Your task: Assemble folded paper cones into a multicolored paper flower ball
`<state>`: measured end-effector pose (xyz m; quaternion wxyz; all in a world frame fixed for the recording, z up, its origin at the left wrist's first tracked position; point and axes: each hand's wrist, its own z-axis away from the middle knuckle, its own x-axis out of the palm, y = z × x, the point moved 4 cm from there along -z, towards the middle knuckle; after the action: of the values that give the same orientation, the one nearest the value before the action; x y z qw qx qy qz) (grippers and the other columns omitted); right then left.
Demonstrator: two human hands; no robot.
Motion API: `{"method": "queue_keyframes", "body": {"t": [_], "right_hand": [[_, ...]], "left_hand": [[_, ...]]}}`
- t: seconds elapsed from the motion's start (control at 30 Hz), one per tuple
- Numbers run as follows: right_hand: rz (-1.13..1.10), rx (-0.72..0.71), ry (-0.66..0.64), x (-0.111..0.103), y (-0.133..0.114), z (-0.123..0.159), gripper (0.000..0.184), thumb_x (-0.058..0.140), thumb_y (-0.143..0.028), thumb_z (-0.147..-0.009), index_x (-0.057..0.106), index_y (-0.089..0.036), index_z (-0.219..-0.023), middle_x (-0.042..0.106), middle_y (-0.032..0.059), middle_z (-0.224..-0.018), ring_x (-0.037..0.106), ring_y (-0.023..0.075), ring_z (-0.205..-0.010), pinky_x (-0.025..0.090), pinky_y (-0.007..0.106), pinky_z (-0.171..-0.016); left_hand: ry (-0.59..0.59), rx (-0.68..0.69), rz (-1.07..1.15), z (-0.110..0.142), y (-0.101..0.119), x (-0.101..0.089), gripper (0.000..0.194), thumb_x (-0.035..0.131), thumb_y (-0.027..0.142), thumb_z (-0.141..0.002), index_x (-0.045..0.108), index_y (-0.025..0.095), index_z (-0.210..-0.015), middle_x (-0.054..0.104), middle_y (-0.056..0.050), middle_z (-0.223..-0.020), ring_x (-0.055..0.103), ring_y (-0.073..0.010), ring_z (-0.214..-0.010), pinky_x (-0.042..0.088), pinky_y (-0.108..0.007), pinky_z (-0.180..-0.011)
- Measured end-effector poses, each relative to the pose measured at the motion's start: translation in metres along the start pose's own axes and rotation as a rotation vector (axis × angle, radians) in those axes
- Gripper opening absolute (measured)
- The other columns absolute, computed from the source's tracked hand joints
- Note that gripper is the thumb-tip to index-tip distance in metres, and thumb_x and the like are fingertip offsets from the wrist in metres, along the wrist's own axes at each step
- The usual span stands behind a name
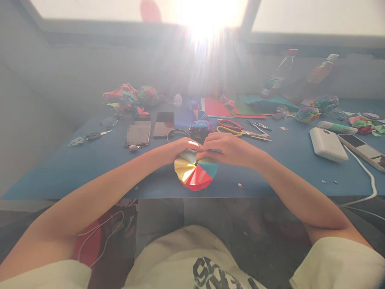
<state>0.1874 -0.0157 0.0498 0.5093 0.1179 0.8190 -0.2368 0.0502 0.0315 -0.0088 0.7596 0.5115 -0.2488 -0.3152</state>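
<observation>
Both my hands meet at the far edge of a round folded paper rosette [197, 176] with yellow, red, teal and pale sections. My left hand [189, 145] has its fingers closed on the rosette's upper left rim. From the right, my right hand [221, 147] pinches the same rim near its top; the fingertips of the two hands touch or nearly touch. The rosette's far part is hidden behind the fingers. Just beyond them lie a purple and blue crumpled paper flower [201, 127] and a thin dark ring [170, 134].
Red-and-yellow scissors [237, 130] lie beyond my right hand. Further back are coloured paper sheets [219, 108], bottles [275, 80] and paper flowers [123, 96]. Phones [164, 124] lie left of centre. A white power bank [327, 144] with a cable sits on the right. Strong glare comes from the window.
</observation>
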Motion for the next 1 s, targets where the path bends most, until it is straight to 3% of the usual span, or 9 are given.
{"method": "queue_keyframes", "body": {"t": [0.23,0.47,0.73,1.0], "right_hand": [[0.000,0.035,-0.032,0.0007,-0.0035,-0.0005,0.023,0.050,-0.026,-0.090,0.064,-0.016,-0.076,0.055,0.0015,-0.069,0.048,0.0101,-0.066,0.035,0.020,-0.062],[-0.108,0.047,-0.058,-0.0003,-0.0005,-0.0008,0.022,0.052,-0.033,-0.090,0.066,-0.017,-0.085,0.061,0.0032,-0.078,0.053,0.0108,-0.070,0.038,0.021,-0.065],[-0.162,0.060,-0.020,-0.0032,-0.0043,-0.0005,0.010,0.055,-0.022,-0.086,0.064,-0.019,-0.090,0.065,0.0036,-0.088,0.056,0.0134,-0.083,0.042,0.023,-0.074],[-0.119,0.080,-0.046,-0.0035,-0.0067,0.0001,0.013,0.052,-0.019,-0.086,0.065,-0.019,-0.085,0.062,0.0037,-0.084,0.055,0.0131,-0.079,0.042,0.023,-0.069]], "left_hand": [[0.007,0.008,0.037,0.0000,-0.0003,-0.0011,0.012,0.066,0.022,-0.063,0.058,0.013,-0.063,0.053,0.002,-0.058,0.052,-0.0087,-0.051,0.039,-0.020,-0.047],[0.014,0.027,0.059,0.0014,0.0018,0.0017,0.011,0.065,0.022,-0.064,0.059,0.012,-0.065,0.053,0.002,-0.056,0.051,-0.0084,-0.050,0.038,-0.020,-0.047],[0.021,0.049,0.068,0.0002,0.0006,0.0004,0.008,0.064,0.020,-0.061,0.060,0.012,-0.063,0.056,0.001,-0.060,0.052,-0.0090,-0.053,0.038,-0.020,-0.049],[0.012,0.059,0.026,-0.0029,-0.0029,-0.0025,0.010,0.063,0.022,-0.066,0.059,0.013,-0.061,0.054,0.000,-0.061,0.051,-0.0094,-0.055,0.036,-0.021,-0.049]]}}
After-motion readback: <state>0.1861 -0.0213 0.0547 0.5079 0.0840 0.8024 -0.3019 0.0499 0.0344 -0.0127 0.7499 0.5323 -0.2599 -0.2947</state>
